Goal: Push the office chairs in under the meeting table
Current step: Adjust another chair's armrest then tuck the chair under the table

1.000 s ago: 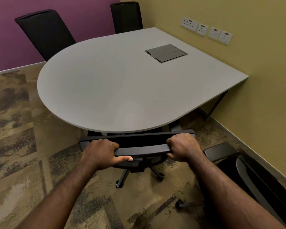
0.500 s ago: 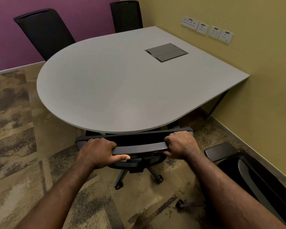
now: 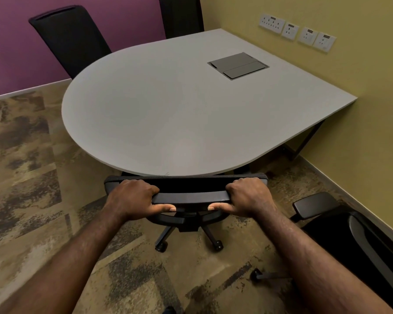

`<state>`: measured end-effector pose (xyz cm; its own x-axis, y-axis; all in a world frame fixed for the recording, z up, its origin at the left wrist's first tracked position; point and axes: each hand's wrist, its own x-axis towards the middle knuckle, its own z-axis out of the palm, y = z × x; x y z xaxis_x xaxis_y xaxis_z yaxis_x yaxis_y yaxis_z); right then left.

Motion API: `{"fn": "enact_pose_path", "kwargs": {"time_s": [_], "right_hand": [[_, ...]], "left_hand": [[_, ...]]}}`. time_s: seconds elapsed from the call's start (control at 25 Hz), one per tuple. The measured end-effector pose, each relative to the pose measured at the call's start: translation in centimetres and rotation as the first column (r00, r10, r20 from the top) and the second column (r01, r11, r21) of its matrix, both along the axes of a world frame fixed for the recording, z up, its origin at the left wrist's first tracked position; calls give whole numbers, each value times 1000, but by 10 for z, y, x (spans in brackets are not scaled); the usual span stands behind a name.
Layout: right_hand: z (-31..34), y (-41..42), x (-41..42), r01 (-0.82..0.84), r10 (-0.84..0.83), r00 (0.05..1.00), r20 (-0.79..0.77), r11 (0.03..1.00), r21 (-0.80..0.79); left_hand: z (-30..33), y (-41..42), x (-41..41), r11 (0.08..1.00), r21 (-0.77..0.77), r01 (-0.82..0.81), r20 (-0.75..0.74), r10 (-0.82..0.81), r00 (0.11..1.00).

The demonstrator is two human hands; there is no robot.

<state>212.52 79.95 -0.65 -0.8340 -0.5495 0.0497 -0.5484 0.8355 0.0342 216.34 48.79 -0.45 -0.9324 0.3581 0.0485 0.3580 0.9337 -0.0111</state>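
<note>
At lower centre, the left hand [image 3: 132, 198] and right hand [image 3: 250, 197] wrap the chair [image 3: 191, 197] back's top bar, spaced apart so it rolls straight under the table [image 3: 168, 114].

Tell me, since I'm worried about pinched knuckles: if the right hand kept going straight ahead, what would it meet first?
Most likely the table's curved front edge. The right hand grips the chair backrest just short of it, though whether the knuckles sit level with the edge is unclear.

Head camera looks steeply down, close above table [image 3: 168, 114], edges perhaps distorted.
</note>
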Motion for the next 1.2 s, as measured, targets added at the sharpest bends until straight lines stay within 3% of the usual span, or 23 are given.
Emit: {"fn": "enact_pose_path", "kwargs": {"time_s": [0.28,0.72,1.2], "right_hand": [[6,-10,-2,4,-4,1000,-9,1000,5],[-2,-48,3,10,-10,1000,-9,1000,-22],[-9,-86,-4,73,-74,997,-17,995,-62]], "left_hand": [[3,-9,-2,1000,-11,5,36,-4,999],[-1,-49,-5,998,7,60,-76,-59,995],[1,-88,-23,997,8,74,-41,-74,996]]}}
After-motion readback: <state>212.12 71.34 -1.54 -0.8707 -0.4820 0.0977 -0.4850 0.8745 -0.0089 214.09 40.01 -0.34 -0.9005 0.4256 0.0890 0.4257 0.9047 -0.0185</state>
